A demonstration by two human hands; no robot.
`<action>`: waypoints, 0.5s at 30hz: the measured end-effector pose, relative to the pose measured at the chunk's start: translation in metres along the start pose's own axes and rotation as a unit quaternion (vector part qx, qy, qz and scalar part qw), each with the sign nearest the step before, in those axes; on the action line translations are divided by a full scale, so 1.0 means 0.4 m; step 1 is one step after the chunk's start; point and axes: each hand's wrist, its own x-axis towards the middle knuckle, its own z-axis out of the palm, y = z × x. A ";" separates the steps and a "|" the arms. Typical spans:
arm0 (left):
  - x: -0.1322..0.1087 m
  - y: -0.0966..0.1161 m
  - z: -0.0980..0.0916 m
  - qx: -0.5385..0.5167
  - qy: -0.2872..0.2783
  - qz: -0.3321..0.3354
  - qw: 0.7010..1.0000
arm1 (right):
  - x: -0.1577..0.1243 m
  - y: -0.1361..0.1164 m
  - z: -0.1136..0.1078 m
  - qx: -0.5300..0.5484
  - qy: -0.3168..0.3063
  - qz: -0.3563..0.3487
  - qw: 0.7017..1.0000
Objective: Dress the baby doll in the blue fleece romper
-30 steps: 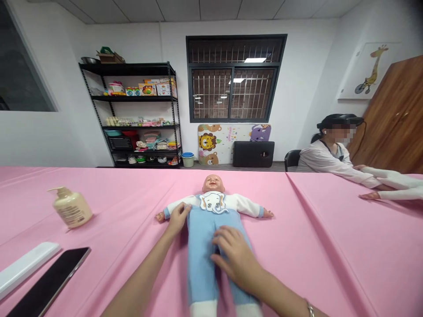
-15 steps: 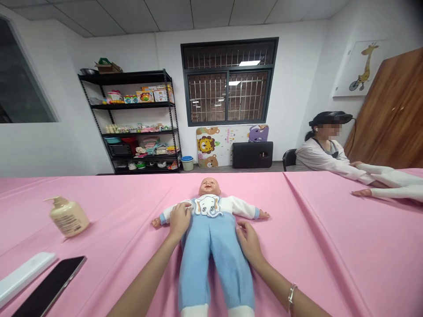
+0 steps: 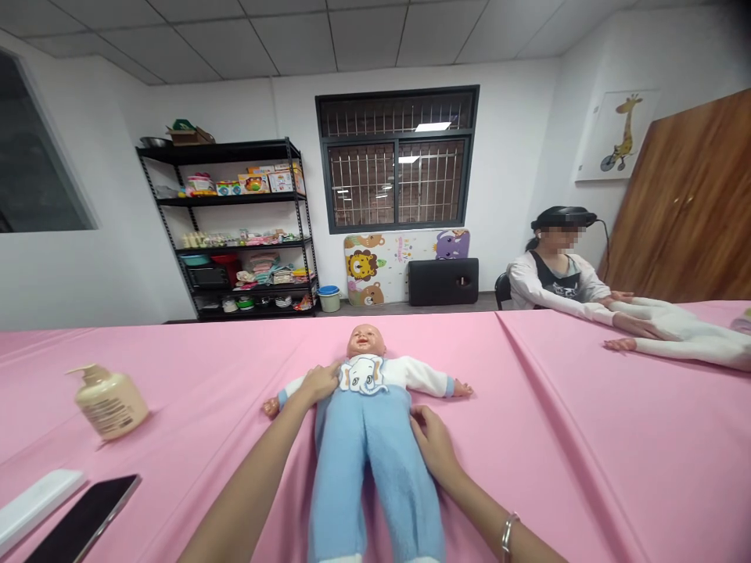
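A pump bottle and a phone are set at the left of the pink worktop. The left hand is laid on the chest of the doll, which is placed face up at mid-worktop, arms out; the fingers are spread, unclamped. The right hand is held open against its trousers. A second doll is handled at right by a seated person.
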 end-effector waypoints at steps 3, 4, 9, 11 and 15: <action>0.010 0.012 -0.014 0.016 0.021 -0.059 0.998 | -0.003 -0.003 0.000 -0.022 -0.004 0.006 1.000; 0.011 0.025 -0.019 0.019 0.042 -0.080 0.996 | -0.005 -0.006 0.001 -0.036 -0.007 0.019 0.999; -0.031 0.150 -0.004 0.004 0.114 -0.106 0.988 | -0.002 -0.007 0.004 -0.095 -0.029 0.023 0.995; -0.065 0.204 0.028 -0.009 0.086 -0.075 0.993 | 0.022 0.006 0.004 -0.107 -0.059 0.002 0.993; -0.127 0.257 0.095 -0.031 0.054 -0.038 0.997 | 0.113 0.047 0.012 -0.109 -0.062 0.017 0.992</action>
